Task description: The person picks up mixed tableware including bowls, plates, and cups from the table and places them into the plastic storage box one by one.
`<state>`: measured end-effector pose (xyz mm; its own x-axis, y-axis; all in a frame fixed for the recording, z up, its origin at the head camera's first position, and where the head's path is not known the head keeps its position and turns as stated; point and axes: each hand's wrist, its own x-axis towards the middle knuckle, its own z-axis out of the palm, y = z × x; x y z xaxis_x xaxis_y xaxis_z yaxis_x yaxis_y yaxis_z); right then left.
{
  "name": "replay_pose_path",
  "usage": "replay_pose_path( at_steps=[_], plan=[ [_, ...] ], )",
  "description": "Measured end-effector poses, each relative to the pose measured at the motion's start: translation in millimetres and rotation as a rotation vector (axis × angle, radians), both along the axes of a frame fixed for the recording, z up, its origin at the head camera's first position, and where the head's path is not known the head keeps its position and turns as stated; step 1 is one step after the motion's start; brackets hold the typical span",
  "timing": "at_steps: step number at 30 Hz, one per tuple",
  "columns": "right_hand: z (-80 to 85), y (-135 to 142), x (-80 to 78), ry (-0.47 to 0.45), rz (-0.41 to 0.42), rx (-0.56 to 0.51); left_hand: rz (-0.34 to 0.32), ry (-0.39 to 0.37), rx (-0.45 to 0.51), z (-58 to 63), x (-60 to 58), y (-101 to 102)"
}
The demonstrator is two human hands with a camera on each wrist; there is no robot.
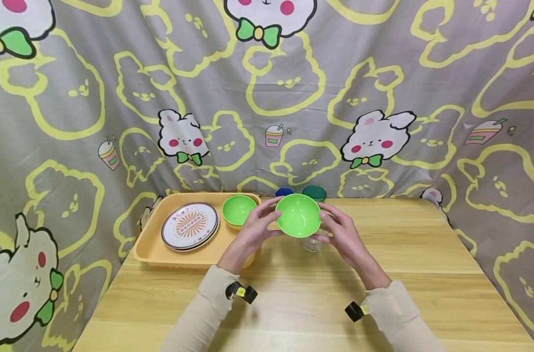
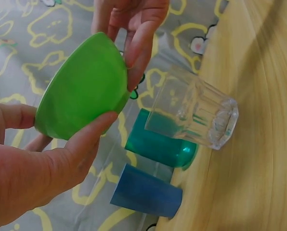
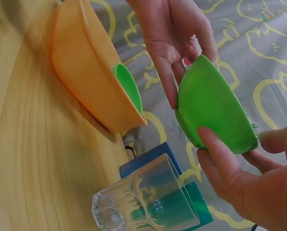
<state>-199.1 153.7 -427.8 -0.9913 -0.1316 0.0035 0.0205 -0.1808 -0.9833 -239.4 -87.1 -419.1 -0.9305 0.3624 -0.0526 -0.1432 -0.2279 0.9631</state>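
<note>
A green bowl [image 1: 298,215] is held up above the table between both hands, its inside tilted toward the head camera. My left hand [image 1: 259,222] grips its left side, thumb at the rim and fingers under the outer wall. On the opposite side my right hand [image 1: 340,230] grips it the same way. Just below the bowl a clear glass [image 2: 196,110] stands on the table, mostly hidden in the head view. Behind it are a teal cup [image 2: 158,144] and a blue cup [image 2: 148,192].
An orange tray [image 1: 150,247] lies at the left of the wooden table [image 1: 403,254]. In it are stacked white plates [image 1: 190,226] with an orange pattern and another green bowl [image 1: 239,210]. A patterned curtain [image 1: 302,112] hangs behind the table.
</note>
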Motion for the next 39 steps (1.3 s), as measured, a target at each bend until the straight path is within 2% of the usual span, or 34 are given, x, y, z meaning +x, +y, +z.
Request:
replay_pose_path(
  at_steps=[9, 17, 21, 28, 35, 39],
  plan=[
    [2.9, 4.2, -3.3, 0.063, 0.031, 0.083, 0.027, 0.018, -0.014, 10.1, -6.1, -20.8],
    [-1.1, 11.2, -3.3, 0.105, 0.005, 0.151, 0.073, -0.039, -0.03, 15.4, -15.3, -42.2],
    [-4.3, 15.1, -1.7, 0.134, -0.011, 0.186, 0.119, -0.057, -0.026, 16.0, -18.7, -54.0],
    [-14.7, 22.4, 1.6, 0.229, 0.024, 0.242, 0.259, -0.085, 0.017, 13.3, -25.7, -73.6],
    [-22.3, 29.3, 6.6, 0.378, -0.017, 0.368, 0.321, -0.119, 0.023, 8.6, -35.8, -89.1],
    [-23.7, 30.9, 9.5, 0.394, -0.001, 0.369, 0.35, -0.156, 0.03, 6.8, -41.6, -96.8]
  ],
)
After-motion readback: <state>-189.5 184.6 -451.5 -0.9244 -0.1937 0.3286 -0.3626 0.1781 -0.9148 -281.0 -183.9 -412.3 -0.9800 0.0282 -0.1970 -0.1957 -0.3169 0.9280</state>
